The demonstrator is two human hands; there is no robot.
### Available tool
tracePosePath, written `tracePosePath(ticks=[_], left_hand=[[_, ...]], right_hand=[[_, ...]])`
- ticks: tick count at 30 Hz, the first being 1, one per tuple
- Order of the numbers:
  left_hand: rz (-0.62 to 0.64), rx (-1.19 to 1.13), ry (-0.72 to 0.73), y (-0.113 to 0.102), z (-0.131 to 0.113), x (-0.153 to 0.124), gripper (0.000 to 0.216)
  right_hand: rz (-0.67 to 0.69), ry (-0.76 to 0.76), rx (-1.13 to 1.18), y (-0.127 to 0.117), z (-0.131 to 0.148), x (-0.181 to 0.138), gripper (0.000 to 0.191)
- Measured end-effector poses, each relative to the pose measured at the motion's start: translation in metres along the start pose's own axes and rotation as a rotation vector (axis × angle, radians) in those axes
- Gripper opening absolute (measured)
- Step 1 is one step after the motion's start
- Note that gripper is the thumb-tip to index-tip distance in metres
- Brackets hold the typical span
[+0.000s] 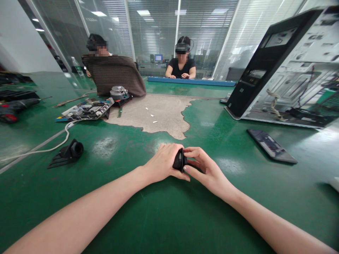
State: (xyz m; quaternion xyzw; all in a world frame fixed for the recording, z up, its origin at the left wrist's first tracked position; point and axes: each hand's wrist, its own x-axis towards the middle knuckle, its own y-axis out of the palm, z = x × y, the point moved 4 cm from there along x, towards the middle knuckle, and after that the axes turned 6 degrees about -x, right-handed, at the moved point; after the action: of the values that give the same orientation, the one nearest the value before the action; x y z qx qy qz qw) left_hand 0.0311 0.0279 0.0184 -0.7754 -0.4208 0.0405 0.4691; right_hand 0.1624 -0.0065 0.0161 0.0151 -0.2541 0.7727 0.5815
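Observation:
Both my hands meet over the green table (169, 211), near its middle. My left hand (164, 162) is curled around a small black round part (179, 160), with the thumb under it. My right hand (203, 167) pinches the same black part from the right side with thumb and forefinger. Most of the part is hidden between the fingers.
A black funnel-shaped duct (69, 152) and a white cable (47, 146) lie at left. A circuit board (87, 110) and a metal part (119, 92) sit farther back. An open computer case (288, 67) stands right, a flat dark panel (271, 145) beside it. Two people sit across the table.

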Motion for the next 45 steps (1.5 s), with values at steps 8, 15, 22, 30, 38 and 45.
tracePosePath(ticks=[8, 15, 22, 30, 38, 45], left_hand=[[-0.002, 0.022, 0.003, 0.000, -0.001, 0.000, 0.073], [0.002, 0.001, 0.003, 0.000, -0.002, 0.001, 0.072], [-0.015, 0.008, 0.020, -0.001, -0.001, 0.000, 0.072], [-0.002, -0.042, -0.052, -0.002, 0.003, 0.002, 0.067], [-0.022, 0.057, -0.163, -0.005, 0.013, 0.004, 0.063], [0.024, 0.015, -0.165, -0.007, 0.011, 0.002, 0.066]], right_hand=[[0.017, 0.078, 0.049, 0.004, -0.002, 0.002, 0.025], [0.007, -0.033, -0.076, 0.003, 0.004, -0.003, 0.025], [0.010, -0.030, -0.103, 0.003, 0.005, -0.004, 0.027], [-0.062, 0.038, -0.158, -0.002, 0.000, -0.004, 0.029], [-0.075, 0.144, -0.405, -0.017, -0.016, 0.005, 0.034], [0.097, 0.050, -0.520, -0.019, -0.011, 0.005, 0.047]])
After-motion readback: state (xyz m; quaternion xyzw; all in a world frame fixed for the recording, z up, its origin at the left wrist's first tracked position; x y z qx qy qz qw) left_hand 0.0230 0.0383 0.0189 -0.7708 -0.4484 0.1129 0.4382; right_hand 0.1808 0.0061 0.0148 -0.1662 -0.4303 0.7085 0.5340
